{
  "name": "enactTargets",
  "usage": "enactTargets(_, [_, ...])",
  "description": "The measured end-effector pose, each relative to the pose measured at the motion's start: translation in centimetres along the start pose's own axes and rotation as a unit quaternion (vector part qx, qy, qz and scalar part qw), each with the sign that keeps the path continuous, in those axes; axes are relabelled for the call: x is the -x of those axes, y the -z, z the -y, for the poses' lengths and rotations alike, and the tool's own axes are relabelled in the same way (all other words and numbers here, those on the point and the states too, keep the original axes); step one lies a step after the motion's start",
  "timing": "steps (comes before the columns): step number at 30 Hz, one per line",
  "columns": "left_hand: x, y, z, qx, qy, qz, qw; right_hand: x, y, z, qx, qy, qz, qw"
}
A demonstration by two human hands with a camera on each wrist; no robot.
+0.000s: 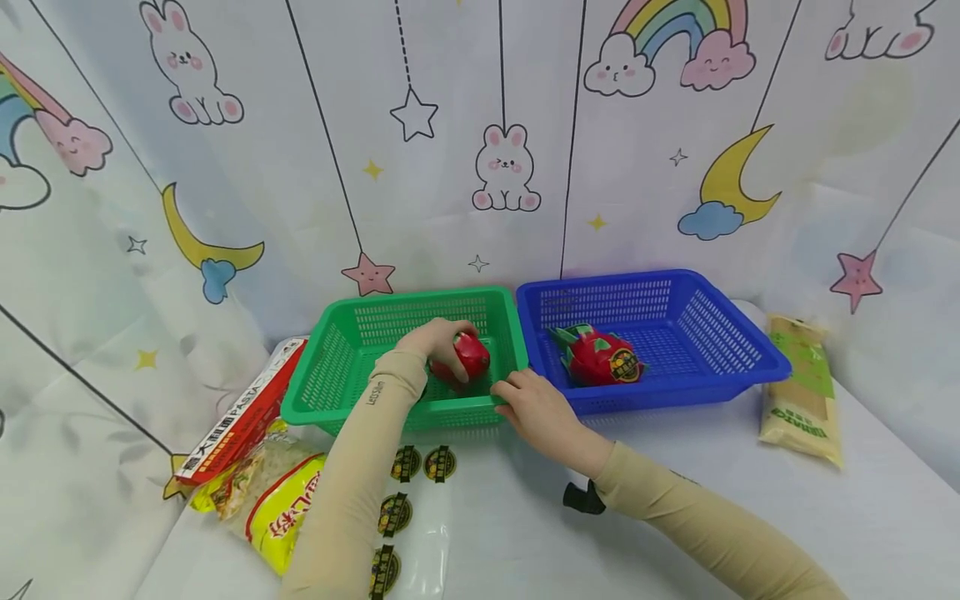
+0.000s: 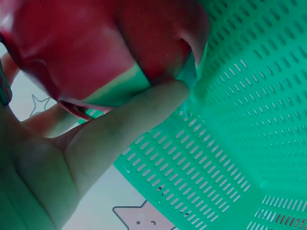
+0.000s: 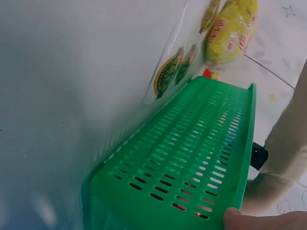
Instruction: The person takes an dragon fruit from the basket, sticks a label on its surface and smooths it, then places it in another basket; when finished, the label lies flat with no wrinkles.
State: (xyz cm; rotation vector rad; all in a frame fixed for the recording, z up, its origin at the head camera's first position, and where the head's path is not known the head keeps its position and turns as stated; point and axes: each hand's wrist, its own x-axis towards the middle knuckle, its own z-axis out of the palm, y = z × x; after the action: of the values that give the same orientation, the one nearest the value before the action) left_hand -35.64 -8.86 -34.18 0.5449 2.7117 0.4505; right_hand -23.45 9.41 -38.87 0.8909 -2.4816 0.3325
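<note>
My left hand (image 1: pixel 429 342) reaches into the green basket (image 1: pixel 352 411) and grips a red dragon fruit (image 1: pixel 472 357). In the left wrist view, the thumb and fingers wrap round the dragon fruit (image 2: pixel 91 52), whose skin shows green-edged scales. Just to the right, my right hand (image 1: pixel 546 418) holds the front right corner of the green basket's rim, with fingers curled over it. The right wrist view shows a fingertip (image 3: pixel 233 214) on that rim. Another dragon fruit (image 1: pixel 600 358), bearing a round black-and-gold sticker, lies in the blue basket (image 1: pixel 652 402).
A sheet of round stickers (image 1: pixel 427 529) lies in front of the green basket. At left are a red pasta box (image 1: pixel 243 412) and a yellow noodle bag (image 1: pixel 281 500). A beige-and-green package (image 1: pixel 802 400) lies at right. A patterned curtain (image 1: pixel 450 208) hangs behind.
</note>
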Motion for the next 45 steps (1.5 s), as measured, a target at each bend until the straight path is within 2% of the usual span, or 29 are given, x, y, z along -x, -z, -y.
enactTargets(9, [0.9, 1.0, -0.3, 0.013, -0.042, -0.041, 0.9982, -0.1, 0.0, 0.1, -0.003, -0.004, 0.005, 1.0])
enactTargets(17, [2.9, 2.0, -1.2, 0.001, -0.075, -0.063, 0.9952, -0.1, 0.1, 0.0, 0.003, 0.002, 0.005, 1.0])
enactTargets(22, [3.9, 1.9, -1.4, 0.01, -0.091, -0.074, 0.993, -0.1, 0.2, -0.1, 0.003, -0.004, 0.012, 0.9999])
enactTargets(34, [6.3, 1.7, -0.6, 0.019, -0.092, -0.112, 0.9892, -0.1, 0.1, 0.1, -0.004, -0.001, 0.016, 0.9999])
enactTargets(39, [7.0, 1.8, -0.7, 0.027, -0.097, -0.125, 0.9871, -0.2, 0.4, -0.2, -0.028, -0.011, 0.02, 0.9993])
enactTargets(45, [7.8, 1.8, -0.9, 0.029, -0.093, -0.139, 0.9855, -0.3, 0.5, -0.4, -0.033, -0.007, 0.027, 0.9991])
